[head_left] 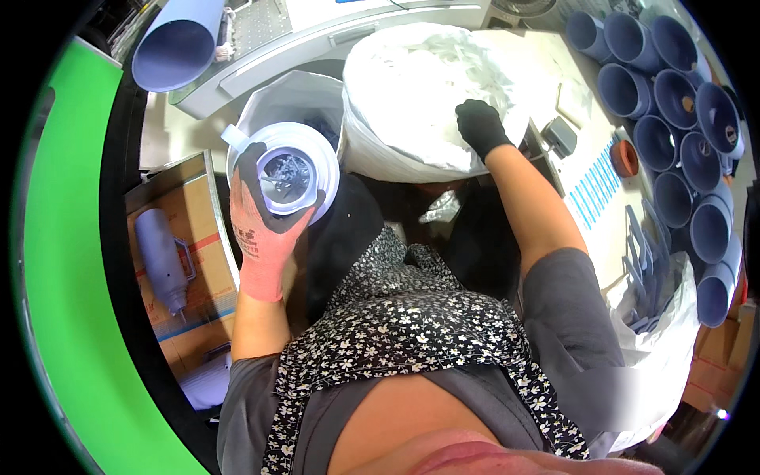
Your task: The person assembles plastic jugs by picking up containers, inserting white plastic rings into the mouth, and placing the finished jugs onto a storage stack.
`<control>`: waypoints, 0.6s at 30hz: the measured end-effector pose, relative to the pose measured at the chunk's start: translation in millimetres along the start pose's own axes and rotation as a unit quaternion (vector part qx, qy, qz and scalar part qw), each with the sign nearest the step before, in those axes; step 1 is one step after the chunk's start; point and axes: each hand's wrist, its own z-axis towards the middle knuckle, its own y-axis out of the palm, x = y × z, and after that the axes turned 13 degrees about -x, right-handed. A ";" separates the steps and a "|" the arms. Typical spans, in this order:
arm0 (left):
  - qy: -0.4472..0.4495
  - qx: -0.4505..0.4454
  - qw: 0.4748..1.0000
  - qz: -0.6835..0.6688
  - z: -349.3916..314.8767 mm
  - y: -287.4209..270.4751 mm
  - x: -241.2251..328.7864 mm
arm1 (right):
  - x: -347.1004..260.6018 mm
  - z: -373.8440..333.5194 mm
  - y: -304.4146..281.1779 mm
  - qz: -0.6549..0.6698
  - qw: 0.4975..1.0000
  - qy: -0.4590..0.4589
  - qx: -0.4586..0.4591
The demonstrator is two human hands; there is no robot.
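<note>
My left hand [267,231], in a pink and grey glove, is closed around a pale lavender round plastic part [325,162] with a wide rim, a central ring and a tab sticking out at its far left. Blue-grey curled strips [286,176] show inside the ring. The part is over the near side of a white-lined container [273,99] with dark scraps inside. My right hand [483,129], in a black glove, is over the right side of a large white bag [376,138] filled with white pieces. Its fingers are curled, and anything in them is hidden.
Lavender-blue cylinders [673,198] are stacked on the right, beside a table [546,67] with blue strips [598,190] and a brown ring [624,158]. A bag of handles [669,332] stands near right. At left, a handled lavender bottle [161,257] lies in a box; another cylinder [176,51] is behind.
</note>
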 end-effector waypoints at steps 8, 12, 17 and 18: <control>0.042 -0.083 0.994 0.054 2.4 -9.9 10.4 | -131.6 -46.4 -132.4 0.613 0.777 -0.142 0.023; 0.195 -0.082 0.977 0.026 15.4 -5.7 29.8 | -155.0 -43.1 -141.6 0.419 0.870 -0.210 0.152; 0.144 -0.077 0.987 0.004 12.7 -5.4 27.6 | -170.4 -68.1 -157.6 0.630 0.762 -0.152 -0.008; 0.100 -0.095 0.990 0.001 14.3 -7.2 29.3 | -172.7 -74.2 -149.8 0.680 0.717 -0.152 -0.028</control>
